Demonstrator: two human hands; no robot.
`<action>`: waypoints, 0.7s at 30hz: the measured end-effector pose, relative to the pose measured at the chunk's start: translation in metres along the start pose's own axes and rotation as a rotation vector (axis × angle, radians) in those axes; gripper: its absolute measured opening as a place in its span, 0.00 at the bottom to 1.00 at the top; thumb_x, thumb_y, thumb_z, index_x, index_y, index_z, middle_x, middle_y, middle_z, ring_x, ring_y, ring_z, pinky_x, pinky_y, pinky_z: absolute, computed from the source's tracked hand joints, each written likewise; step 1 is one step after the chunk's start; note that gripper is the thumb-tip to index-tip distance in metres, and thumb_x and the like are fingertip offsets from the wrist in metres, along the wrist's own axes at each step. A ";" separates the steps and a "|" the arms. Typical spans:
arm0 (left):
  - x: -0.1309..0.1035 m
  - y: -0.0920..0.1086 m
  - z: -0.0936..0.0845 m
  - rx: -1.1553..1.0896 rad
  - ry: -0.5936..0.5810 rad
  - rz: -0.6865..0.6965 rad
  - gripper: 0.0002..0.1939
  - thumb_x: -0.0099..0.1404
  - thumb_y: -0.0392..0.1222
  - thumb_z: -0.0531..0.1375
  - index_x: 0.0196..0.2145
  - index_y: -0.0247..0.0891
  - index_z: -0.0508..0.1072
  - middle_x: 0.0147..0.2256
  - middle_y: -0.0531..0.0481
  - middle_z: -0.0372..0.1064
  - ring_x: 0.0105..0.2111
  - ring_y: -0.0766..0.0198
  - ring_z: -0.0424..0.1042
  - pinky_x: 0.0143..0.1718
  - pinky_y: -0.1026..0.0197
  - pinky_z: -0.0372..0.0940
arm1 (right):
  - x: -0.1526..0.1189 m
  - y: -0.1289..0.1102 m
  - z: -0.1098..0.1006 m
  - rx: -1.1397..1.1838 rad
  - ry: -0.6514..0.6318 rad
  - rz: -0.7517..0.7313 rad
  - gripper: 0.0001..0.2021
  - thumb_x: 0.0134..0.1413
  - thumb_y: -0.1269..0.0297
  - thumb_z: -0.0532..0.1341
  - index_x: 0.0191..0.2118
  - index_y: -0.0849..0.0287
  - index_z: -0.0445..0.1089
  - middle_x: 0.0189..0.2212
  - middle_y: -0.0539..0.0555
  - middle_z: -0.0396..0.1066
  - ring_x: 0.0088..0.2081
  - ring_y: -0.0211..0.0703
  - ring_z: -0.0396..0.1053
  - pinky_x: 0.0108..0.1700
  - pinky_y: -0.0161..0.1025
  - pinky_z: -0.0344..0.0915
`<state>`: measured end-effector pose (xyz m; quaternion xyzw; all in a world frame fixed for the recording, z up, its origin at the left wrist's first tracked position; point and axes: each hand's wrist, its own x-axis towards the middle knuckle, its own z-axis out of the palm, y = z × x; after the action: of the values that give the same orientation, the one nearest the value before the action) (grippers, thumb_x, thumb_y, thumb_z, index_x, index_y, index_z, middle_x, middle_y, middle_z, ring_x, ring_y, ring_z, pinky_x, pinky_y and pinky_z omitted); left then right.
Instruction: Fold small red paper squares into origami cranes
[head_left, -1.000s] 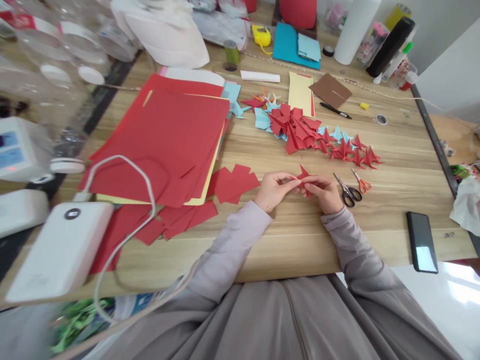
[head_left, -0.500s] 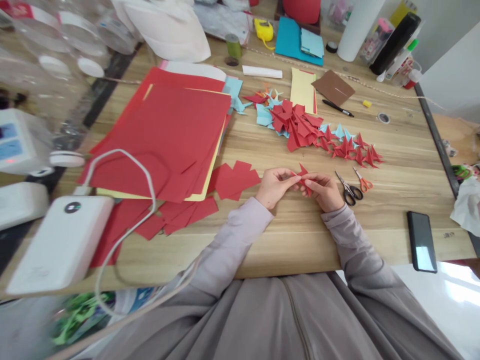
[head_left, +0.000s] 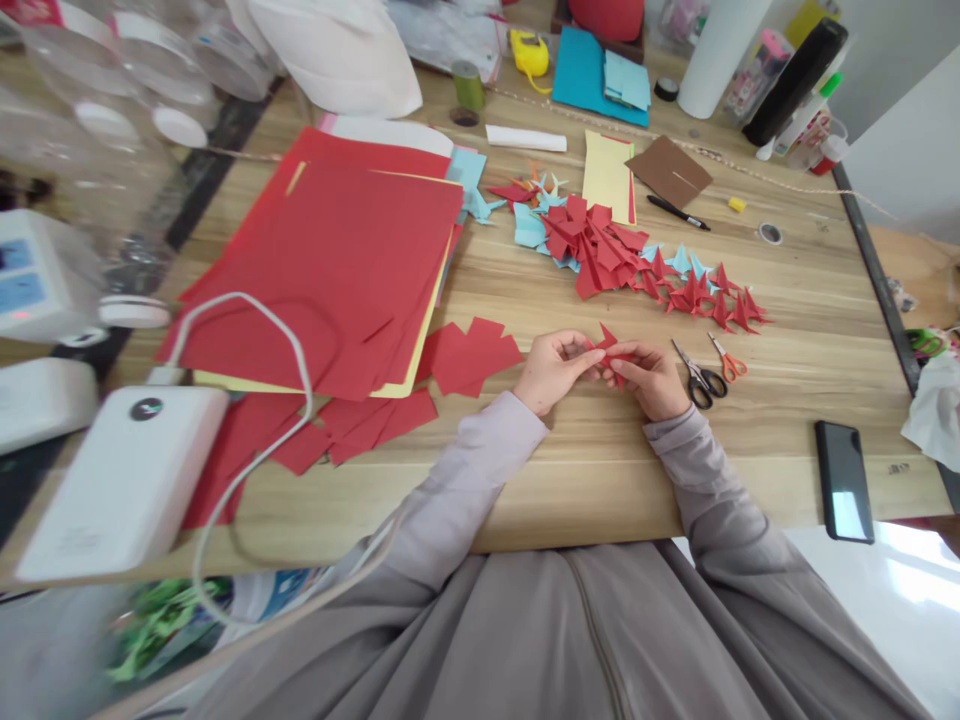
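Observation:
Between my two hands is a small red origami piece (head_left: 608,340), with pointed tips showing above and below the fingers. My left hand (head_left: 553,370) pinches its left side with thumb and fingers. My right hand (head_left: 651,378) pinches the other side, and the two thumbs almost meet. Fingers cover most of the fold. Just beyond lies a heap of folded red paper pieces (head_left: 592,245), trailing off to red paper cranes (head_left: 694,293) and light blue ones (head_left: 686,262). Black-handled scissors (head_left: 705,385) and small orange-handled scissors (head_left: 729,360) rest right of my right hand.
A stack of red paper sheets (head_left: 337,270) covers the left, with cut red squares (head_left: 476,358) beside it. A white power bank (head_left: 124,480) with a looping cable (head_left: 300,360) lies front left. A phone (head_left: 844,480) is at the right edge. A pen (head_left: 677,212) lies farther back.
The view has shifted very slightly. Both hands keep their pinch on the red origami piece, with almost no visible movement of the fingers.

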<state>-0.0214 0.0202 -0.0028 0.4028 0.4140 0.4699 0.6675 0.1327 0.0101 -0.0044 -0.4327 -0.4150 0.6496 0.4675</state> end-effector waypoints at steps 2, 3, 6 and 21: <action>0.000 0.000 0.000 0.012 0.004 0.011 0.15 0.48 0.45 0.67 0.24 0.32 0.68 0.20 0.50 0.72 0.19 0.68 0.70 0.24 0.65 0.64 | 0.000 0.000 0.001 0.008 -0.006 0.001 0.11 0.40 0.63 0.70 0.32 0.60 0.74 0.22 0.50 0.75 0.23 0.36 0.71 0.26 0.34 0.67; 0.000 0.000 0.000 0.015 0.006 0.016 0.15 0.48 0.45 0.67 0.24 0.33 0.68 0.19 0.50 0.71 0.19 0.69 0.70 0.24 0.65 0.64 | 0.000 0.000 0.001 0.011 -0.007 -0.002 0.11 0.40 0.63 0.70 0.33 0.60 0.74 0.22 0.50 0.75 0.23 0.36 0.71 0.26 0.34 0.67; 0.001 0.001 0.001 0.023 0.017 0.026 0.15 0.48 0.45 0.67 0.24 0.33 0.67 0.19 0.51 0.71 0.18 0.69 0.69 0.23 0.66 0.64 | 0.001 0.002 0.001 0.001 -0.001 -0.006 0.11 0.40 0.63 0.70 0.32 0.60 0.74 0.22 0.50 0.75 0.23 0.35 0.71 0.26 0.33 0.67; 0.000 0.001 0.001 0.008 0.044 0.010 0.14 0.46 0.44 0.68 0.24 0.33 0.68 0.19 0.52 0.70 0.18 0.69 0.69 0.24 0.64 0.65 | 0.002 0.003 0.002 0.035 0.019 0.006 0.10 0.39 0.65 0.69 0.31 0.59 0.74 0.22 0.49 0.74 0.24 0.36 0.70 0.28 0.35 0.66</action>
<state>-0.0201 0.0203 -0.0019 0.3971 0.4282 0.4805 0.6543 0.1299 0.0110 -0.0069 -0.4318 -0.3978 0.6539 0.4771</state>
